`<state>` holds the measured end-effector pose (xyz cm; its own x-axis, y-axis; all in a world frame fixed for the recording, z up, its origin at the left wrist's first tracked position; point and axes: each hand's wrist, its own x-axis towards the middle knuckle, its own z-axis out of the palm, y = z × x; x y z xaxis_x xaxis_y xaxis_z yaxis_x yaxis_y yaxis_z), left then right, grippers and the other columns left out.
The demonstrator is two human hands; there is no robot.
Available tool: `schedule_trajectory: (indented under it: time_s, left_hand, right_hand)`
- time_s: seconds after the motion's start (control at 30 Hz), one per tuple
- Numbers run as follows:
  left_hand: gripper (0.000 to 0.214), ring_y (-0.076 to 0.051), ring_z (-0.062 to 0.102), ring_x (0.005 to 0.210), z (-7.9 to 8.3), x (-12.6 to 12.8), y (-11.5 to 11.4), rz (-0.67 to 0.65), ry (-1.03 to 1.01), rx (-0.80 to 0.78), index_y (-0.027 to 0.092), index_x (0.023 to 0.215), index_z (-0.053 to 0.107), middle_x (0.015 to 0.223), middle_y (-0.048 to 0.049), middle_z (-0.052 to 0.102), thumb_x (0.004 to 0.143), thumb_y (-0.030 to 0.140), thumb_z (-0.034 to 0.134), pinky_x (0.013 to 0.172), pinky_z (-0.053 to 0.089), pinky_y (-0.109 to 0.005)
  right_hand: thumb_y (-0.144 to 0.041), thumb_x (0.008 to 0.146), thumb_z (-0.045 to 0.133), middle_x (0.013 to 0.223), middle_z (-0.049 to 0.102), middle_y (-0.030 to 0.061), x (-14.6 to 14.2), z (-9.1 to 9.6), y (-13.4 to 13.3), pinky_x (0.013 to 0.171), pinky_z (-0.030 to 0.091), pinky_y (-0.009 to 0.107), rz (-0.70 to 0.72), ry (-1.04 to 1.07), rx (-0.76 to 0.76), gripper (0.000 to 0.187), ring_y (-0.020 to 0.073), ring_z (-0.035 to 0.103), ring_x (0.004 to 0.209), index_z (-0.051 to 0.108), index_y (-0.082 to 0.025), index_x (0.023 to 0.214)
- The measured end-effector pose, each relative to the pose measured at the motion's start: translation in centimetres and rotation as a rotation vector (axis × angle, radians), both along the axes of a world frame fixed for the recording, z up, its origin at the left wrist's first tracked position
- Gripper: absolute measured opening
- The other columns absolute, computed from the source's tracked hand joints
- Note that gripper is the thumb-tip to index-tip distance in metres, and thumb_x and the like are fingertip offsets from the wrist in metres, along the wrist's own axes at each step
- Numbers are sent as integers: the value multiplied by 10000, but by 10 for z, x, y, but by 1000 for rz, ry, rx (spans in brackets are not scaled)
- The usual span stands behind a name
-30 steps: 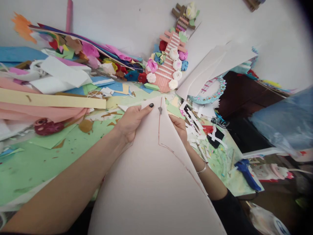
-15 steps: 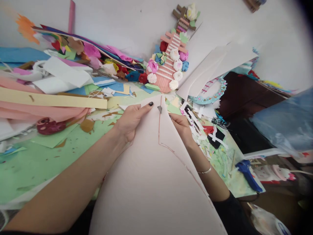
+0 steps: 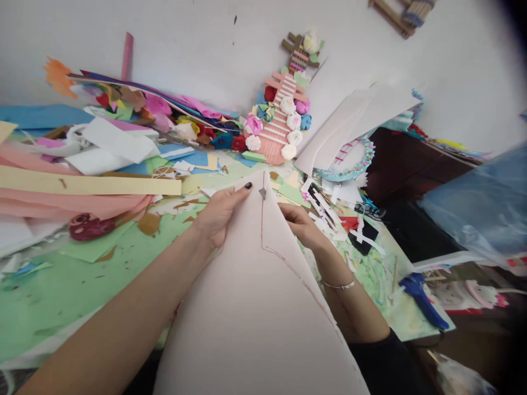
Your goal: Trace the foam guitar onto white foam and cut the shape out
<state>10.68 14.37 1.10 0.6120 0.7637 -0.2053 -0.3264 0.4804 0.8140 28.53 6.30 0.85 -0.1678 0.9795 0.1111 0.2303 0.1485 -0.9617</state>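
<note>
A large pale pink sheet [image 3: 251,307] curves up from my lap to the table, with a thin red line drawn along it and a cut running up its middle. My left hand [image 3: 220,211] grips the sheet's far left part, thumb on top near the tip. My right hand [image 3: 302,222] is half hidden behind the sheet's right flap, fingers curled. A small grey blade tip [image 3: 262,192] shows in the cut between my hands; its handle is hidden.
The green table [image 3: 61,274] is strewn with paper scraps. Coloured sheets pile up at the left [image 3: 94,148]. A pink paper guitar with flowers [image 3: 280,120] leans on the wall. White sheets [image 3: 354,120], a blue glue gun [image 3: 420,293] and a plastic bag [image 3: 477,208] lie to the right.
The view has tilted up slightly. Both hands stay on the sheet, and the right hand has come out a little further from behind the flap.
</note>
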Motion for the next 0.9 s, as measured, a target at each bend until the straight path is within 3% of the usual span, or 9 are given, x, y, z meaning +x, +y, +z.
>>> schedule_trajectory:
  time_s: [0.23, 0.43, 0.6, 0.9]
  left_hand:
    - [181, -120, 559, 441, 1, -2, 1, -2, 24, -5, 143, 710, 588, 549, -5, 610, 733, 296, 681, 428, 476, -223]
    - [187, -138, 587, 474, -4, 4, -3, 1, 108, -10, 142, 771, 601, 599, -18, 645, 708, 281, 711, 452, 500, -250]
    - [152, -150, 607, 502, -7, 6, -3, -6, 99, -29, 147, 765, 618, 600, -21, 657, 735, 280, 685, 474, 510, -260]
    - [143, -150, 614, 507, -10, 11, -9, -39, 69, -20, 142, 768, 622, 630, -39, 670, 757, 276, 671, 468, 513, -252]
  right_hand:
    - [-416, 697, 711, 577, 510, -34, -11, -10, 2, 411, 323, 216, -272, 96, 163, 236, 81, 433, 474, 670, -201, 783]
    - [-357, 758, 674, 494, 449, -66, -10, -1, 0, 366, 262, 204, -328, 159, 194, 183, 54, 377, 378, 678, -192, 836]
    - [-347, 794, 649, 473, 412, -82, 1, 8, -2, 372, 263, 209, -247, 165, 169, 285, 57, 359, 364, 665, -161, 1009]
    - [-385, 823, 610, 510, 432, -76, -5, 0, -2, 403, 268, 208, -284, 157, 143, 195, 60, 399, 414, 611, -192, 855]
